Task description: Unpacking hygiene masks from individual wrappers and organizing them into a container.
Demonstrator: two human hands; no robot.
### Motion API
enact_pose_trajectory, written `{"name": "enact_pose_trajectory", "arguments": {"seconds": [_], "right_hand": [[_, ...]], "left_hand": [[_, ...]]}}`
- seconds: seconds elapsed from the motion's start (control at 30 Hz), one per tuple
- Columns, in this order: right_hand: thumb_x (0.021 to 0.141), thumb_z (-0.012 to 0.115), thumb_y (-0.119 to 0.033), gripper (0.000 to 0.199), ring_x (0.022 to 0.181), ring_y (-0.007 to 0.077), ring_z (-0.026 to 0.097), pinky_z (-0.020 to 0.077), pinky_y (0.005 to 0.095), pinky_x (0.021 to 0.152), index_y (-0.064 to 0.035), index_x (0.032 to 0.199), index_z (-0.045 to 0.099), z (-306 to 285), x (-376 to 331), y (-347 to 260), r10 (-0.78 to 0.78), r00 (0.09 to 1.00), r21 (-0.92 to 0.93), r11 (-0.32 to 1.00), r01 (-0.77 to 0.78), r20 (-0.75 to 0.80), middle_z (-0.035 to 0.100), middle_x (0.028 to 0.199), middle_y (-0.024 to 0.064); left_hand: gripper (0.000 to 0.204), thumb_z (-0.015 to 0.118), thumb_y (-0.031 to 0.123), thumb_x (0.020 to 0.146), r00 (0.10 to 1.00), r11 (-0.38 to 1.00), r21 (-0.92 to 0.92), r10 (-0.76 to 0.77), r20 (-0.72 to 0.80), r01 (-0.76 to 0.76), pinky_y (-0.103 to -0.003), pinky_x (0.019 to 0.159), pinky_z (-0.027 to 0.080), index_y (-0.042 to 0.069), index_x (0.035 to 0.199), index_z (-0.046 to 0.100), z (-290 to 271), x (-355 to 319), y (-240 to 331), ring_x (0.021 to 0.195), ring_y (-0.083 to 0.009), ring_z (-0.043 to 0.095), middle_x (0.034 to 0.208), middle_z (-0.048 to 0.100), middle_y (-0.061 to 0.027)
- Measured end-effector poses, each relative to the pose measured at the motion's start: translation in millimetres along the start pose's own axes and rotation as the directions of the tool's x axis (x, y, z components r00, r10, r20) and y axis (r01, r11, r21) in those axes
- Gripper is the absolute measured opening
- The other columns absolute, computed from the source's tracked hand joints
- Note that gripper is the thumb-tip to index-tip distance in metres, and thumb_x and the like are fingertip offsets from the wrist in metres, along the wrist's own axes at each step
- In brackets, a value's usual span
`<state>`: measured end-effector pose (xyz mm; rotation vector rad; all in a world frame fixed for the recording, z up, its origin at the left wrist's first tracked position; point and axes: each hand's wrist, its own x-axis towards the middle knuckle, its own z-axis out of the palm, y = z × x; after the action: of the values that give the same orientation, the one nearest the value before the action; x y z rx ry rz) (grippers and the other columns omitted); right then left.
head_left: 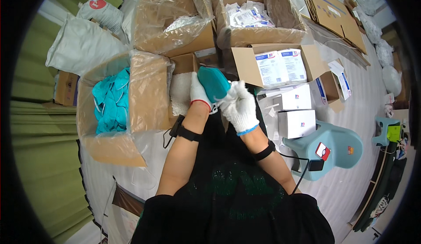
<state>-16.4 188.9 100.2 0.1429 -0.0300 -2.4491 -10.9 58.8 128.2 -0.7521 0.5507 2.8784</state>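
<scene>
A teal face mask (213, 84), folded into a rounded cup shape, is held up in front of me. My left hand (198, 91), in a white knit glove with a red cuff, is closed around its left side. My right hand (240, 108), gloved in white with a blue cuff, has its fingers bent and pinched at the mask's lower right edge. Whether those fingers grip the mask itself or a strap is too small to tell. More teal masks with white straps lie heaped in a lined cardboard box (140, 93) on the left.
Behind stand two plastic-lined cartons (171, 38), (267, 37); the right one holds small white packets (250, 15). An open carton (245, 66) contains white packs (280, 66). White boxes (297, 123) and a pale blue plastic chair (346, 134) are at the right.
</scene>
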Motion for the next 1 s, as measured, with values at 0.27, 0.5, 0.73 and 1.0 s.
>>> {"name": "enact_pose_trajectory", "arguments": {"seconds": [0.27,0.5,0.73,1.0], "right_hand": [[0.099,0.048,-0.038,0.036,0.042,0.0102,0.029,0.0242,0.0277,0.040,-0.0166,0.071,0.041,42.9,-19.8,56.6,-0.041,0.850,-0.604,0.722,-0.338,-0.525,0.031,0.054,-0.0031],[0.099,0.049,-0.033,0.035,0.040,0.0121,0.037,0.0293,0.0260,0.036,-0.0114,0.072,0.045,74.6,-52.5,15.0,-0.086,0.871,-0.600,0.757,-0.259,-0.484,0.038,0.055,-0.0002],[0.095,0.059,-0.026,0.026,0.048,0.0071,0.047,0.0393,0.0222,0.045,-0.0011,0.100,0.053,65.3,-129.7,-83.3,-0.228,0.869,-0.886,0.270,-0.378,-0.440,0.052,0.066,0.0025],[0.084,0.070,-0.009,0.041,0.075,0.0070,0.056,0.0452,0.0206,0.059,-0.0024,0.122,0.059,50.6,-39.4,-52.9,-0.001,0.997,-0.953,0.291,-0.078,-0.081,0.064,0.097,0.0069]], "left_hand": [[0.057,0.046,0.053,0.092,0.494,-0.174,0.976,0.865,0.088,0.131,-0.050,0.067,0.047,0.004,0.073,0.070,-67.3,21.0,35.4,0.073,-0.0432,0.061,0.076,0.064,-0.0238],[0.061,0.042,0.055,0.093,0.558,-0.463,0.859,0.781,0.279,0.218,-0.051,0.072,0.047,0.002,0.078,0.067,-44.5,37.7,31.9,0.077,-0.0445,0.062,0.075,0.064,-0.0239],[0.057,0.042,0.051,0.096,0.767,0.673,0.681,0.588,-0.256,-0.289,-0.046,0.068,0.055,0.001,0.100,0.069,-88.8,24.3,133.1,0.077,-0.0315,0.068,0.092,0.071,-0.0155],[0.032,0.047,0.039,0.098,0.459,0.606,0.041,-0.644,0.612,0.794,-0.021,0.048,0.032,0.010,0.083,0.049,-32.9,-2.9,-32.2,0.051,-0.0072,0.038,0.063,0.037,0.0056]]}}
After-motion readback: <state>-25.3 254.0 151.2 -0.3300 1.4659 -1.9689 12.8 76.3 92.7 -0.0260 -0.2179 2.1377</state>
